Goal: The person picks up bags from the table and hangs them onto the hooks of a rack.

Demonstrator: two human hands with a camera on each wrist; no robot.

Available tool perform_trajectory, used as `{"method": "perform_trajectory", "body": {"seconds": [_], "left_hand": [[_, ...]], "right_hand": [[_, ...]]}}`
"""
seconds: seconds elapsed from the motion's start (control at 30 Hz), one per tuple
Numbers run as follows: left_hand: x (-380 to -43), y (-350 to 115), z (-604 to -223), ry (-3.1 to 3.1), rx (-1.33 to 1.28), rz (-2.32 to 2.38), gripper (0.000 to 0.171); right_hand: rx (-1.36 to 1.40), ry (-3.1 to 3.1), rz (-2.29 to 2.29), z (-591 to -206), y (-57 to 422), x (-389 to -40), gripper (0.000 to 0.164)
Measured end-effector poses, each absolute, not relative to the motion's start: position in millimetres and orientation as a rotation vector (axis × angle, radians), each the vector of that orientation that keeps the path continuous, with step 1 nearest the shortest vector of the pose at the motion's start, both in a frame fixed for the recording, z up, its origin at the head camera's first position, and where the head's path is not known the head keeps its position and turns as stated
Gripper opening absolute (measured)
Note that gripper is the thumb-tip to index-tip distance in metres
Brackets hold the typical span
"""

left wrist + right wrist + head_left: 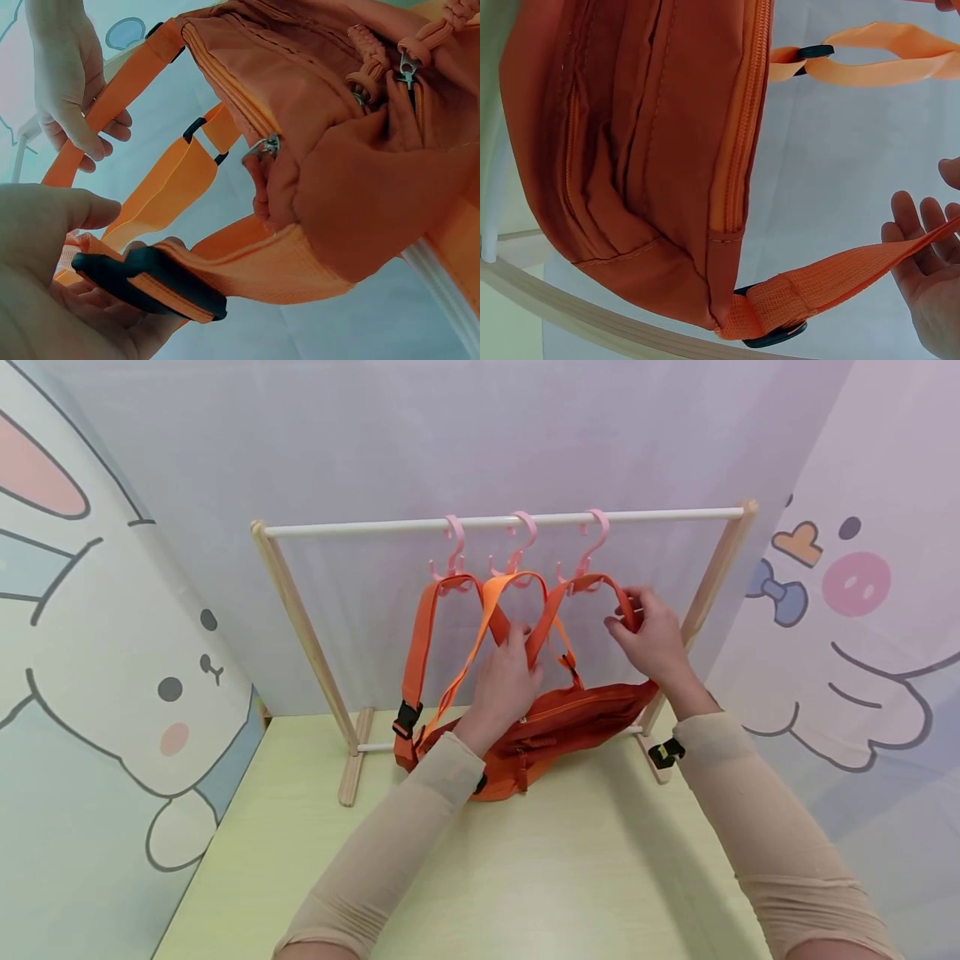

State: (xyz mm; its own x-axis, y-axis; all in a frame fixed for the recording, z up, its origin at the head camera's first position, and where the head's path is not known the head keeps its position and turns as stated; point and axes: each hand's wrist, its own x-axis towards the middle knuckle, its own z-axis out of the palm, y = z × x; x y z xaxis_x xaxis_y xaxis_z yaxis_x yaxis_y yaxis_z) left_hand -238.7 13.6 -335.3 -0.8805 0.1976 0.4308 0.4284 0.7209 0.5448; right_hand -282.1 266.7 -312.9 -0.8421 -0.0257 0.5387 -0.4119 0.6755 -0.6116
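An orange bag (573,718) with zips and braided pulls hangs lengthwise below three pink hooks (521,547). Its left strap (422,647), right strap (551,610) and lighter orange middle strap (489,602) loop over those hooks. My left hand (504,685) is at the straps near the middle. In the left wrist view its fingers curl behind a strap with a black buckle (150,281), the thumb standing off it. My right hand (656,639) loosely holds the right strap near the bag's right end, fingers behind it and thumb in front. In the right wrist view its palm partly shows.
The hooks hang from the white rod (337,528) of a stand with wooden side posts (307,635). A wooden foot (356,768) rests on the pale yellow-green table (525,877). Cartoon-printed curtains stand on both sides, with a plain backdrop behind.
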Motion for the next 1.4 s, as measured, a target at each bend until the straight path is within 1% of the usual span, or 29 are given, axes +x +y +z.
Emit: {"method": "perform_trajectory", "body": {"seconds": [0.53,0.63,0.93,1.1,1.4], "left_hand": [[-233.6,9.6,-349.3,-2.570,-0.504,-0.933,0.060],[-233.0,8.5,-350.7,-2.564,-0.511,-0.954,0.060],[-227.4,2.7,-351.3,-2.581,-0.512,-0.920,0.069],[-222.4,-4.0,-353.5,-2.556,-0.547,-0.874,0.072],[-209.0,-13.8,-357.3,-2.483,-0.624,-0.795,0.080]], "right_hand": [[0.325,-2.452,1.065,-322.0,270.9,-288.5,0.050],[0.315,-2.464,1.072,-322.6,271.5,-288.3,0.053],[0.332,-2.417,1.083,-322.1,274.2,-281.5,0.063],[0.347,-2.373,1.035,-323.4,272.4,-271.8,0.067],[0.378,-2.289,0.936,-325.5,263.8,-243.3,0.072]]}}
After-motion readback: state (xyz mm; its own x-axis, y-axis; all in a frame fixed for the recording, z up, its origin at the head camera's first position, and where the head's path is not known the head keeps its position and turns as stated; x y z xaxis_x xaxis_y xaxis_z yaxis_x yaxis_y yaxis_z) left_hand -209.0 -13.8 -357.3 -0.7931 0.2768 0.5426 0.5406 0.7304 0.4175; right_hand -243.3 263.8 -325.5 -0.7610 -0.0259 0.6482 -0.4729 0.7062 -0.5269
